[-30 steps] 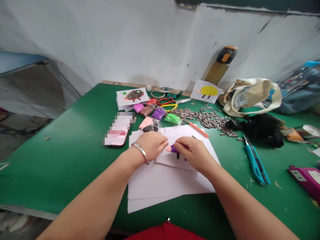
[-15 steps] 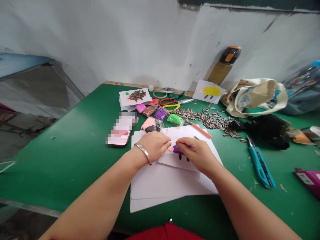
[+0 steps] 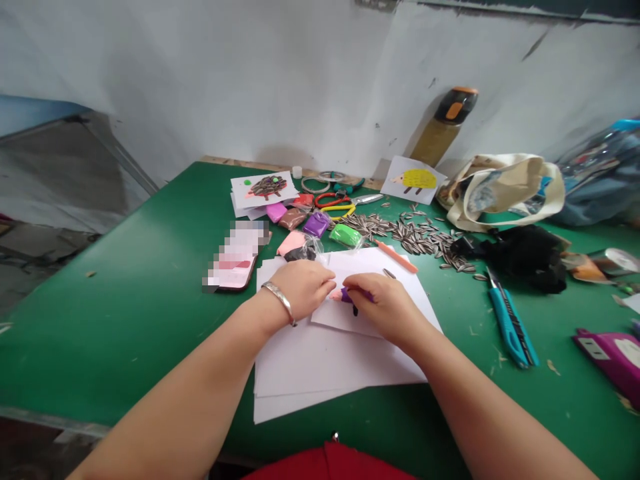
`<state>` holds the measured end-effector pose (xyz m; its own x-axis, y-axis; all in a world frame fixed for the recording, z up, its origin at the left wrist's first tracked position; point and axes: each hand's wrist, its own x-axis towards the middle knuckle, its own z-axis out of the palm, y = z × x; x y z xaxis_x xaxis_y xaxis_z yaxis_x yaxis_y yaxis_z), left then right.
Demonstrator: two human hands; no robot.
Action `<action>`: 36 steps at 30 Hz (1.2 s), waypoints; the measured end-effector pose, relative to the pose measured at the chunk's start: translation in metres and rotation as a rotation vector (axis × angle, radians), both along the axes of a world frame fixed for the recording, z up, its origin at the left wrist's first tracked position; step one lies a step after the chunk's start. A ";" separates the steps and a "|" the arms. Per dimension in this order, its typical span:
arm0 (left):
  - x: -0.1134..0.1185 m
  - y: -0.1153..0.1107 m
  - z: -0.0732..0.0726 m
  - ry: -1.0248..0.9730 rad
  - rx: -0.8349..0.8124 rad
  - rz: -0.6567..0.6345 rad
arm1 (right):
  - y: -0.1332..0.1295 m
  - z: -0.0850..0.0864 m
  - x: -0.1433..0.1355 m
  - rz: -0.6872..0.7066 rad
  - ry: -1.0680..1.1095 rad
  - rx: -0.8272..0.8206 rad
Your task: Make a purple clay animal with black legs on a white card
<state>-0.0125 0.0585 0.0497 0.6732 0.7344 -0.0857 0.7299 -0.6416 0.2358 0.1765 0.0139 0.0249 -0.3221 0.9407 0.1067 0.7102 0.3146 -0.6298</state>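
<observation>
A small white card [image 3: 333,321] lies on larger white sheets [image 3: 310,360]. On the card is a purple clay animal shape [image 3: 346,295] with a pink snout and a black leg, partly covered by my right hand [image 3: 383,301]. The fingers of that hand are pinched together over the purple clay; whatever is between them is hidden. My left hand [image 3: 301,289] rests on the card's left side by the snout, its fingers closed together, and I cannot make out anything in them. One sunflower seed [image 3: 389,273] lies beyond my right hand.
Beyond the paper are clay packs [image 3: 317,225], scissors [image 3: 367,199], a seed pile [image 3: 420,235] and an orange clay tool [image 3: 397,257]. A phone [image 3: 235,260] lies left; a teal cutter [image 3: 513,327], black cloth [image 3: 533,257] and cream bag [image 3: 500,193] are right. Finished cards [image 3: 265,188] stand behind.
The view has shifted slightly, so the table things sit a little further left. My right hand has moved slightly over the purple shape and covers more of it, including one black leg.
</observation>
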 end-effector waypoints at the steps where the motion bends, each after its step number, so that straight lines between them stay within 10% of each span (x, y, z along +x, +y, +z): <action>1: 0.000 0.000 0.000 -0.001 0.000 0.000 | 0.000 0.000 -0.001 0.003 -0.021 -0.001; 16: 0.001 0.000 -0.001 0.024 -0.033 0.009 | 0.005 -0.027 -0.010 0.074 -0.081 0.275; 36: 0.000 0.002 -0.004 0.039 -0.033 -0.001 | -0.002 -0.004 0.005 0.112 -0.139 0.161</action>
<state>-0.0127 0.0607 0.0459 0.6697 0.7302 -0.1356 0.7383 -0.6347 0.2282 0.1814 0.0123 0.0204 -0.4456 0.8727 0.1998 0.7417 0.4848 -0.4635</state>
